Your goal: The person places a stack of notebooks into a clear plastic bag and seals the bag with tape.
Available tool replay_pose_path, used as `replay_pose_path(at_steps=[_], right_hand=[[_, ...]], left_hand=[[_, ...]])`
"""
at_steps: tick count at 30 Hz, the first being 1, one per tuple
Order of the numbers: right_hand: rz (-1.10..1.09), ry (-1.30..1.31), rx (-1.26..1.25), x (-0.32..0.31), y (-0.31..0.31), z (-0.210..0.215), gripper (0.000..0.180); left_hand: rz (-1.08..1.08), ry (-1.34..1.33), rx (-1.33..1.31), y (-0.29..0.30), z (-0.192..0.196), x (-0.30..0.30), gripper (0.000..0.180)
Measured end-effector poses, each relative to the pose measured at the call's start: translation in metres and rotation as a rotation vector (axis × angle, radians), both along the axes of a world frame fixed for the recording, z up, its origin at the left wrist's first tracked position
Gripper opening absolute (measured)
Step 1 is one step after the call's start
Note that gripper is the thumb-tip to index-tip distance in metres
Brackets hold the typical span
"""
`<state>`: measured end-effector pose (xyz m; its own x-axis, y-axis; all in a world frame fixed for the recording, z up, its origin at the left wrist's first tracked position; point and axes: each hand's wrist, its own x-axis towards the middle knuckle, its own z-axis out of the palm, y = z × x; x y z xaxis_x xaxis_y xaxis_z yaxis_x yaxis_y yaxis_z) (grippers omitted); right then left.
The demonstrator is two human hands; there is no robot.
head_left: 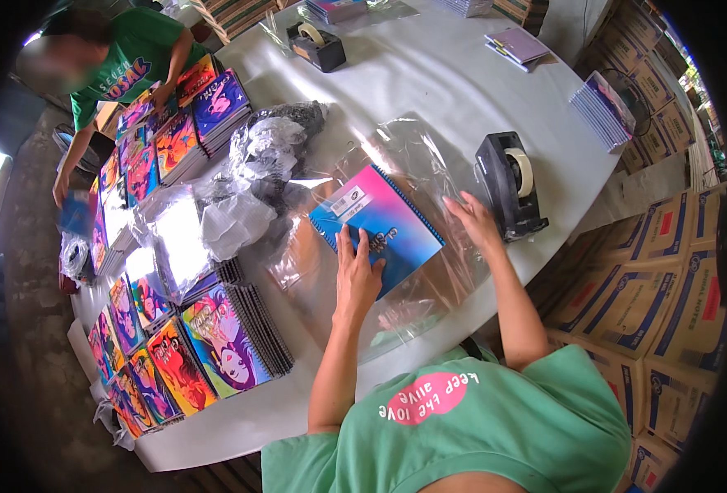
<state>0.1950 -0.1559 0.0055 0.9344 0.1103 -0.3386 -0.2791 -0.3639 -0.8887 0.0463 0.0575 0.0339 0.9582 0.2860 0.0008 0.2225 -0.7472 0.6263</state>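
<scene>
A spiral-bound notebook [406, 220] with a pink and blue cover lies tilted on the table, a white label near its upper left corner. My left hand [358, 276] rests on the lower part of its cover, fingers stretched out. Clear plastic wrap [417, 141] spreads under and around the notebook. To the right of the notebook is my right hand [473, 222], its fingers apart over the edge of the wrap. No object shows in it; whether it touches the wrap I cannot tell. Close by on its right stands a black tape dispenser [511, 187] with a pale roll.
Stacks of colourful notebooks [228, 341] cover the left of the table [429, 62], beside crumpled plastic [256, 177]. A person in green [137, 57] handles notebooks at the far left. Another tape dispenser [318, 48] stands at the back. Cartons [626, 304] are piled at right.
</scene>
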Motion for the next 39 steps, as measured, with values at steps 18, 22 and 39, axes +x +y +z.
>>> replay_pose_path(at_steps=[18, 22, 39], right_hand=[[1.177, -0.681, -0.470, -0.080, 0.027, 0.120, 0.052], [0.733, -0.171, -0.154, 0.011, 0.018, 0.129, 0.077], [1.580, -0.698, 0.284, 0.084, 0.165, 0.169, 0.059]], left_hand=[[-0.221, 0.119, 0.142, -0.007, -0.001, 0.028, 0.060], [-0.068, 0.167, 0.140, -0.015, 0.029, 0.016, 0.059], [-0.064, -0.070, 0.152, -0.016, 0.006, -0.002, 0.039]])
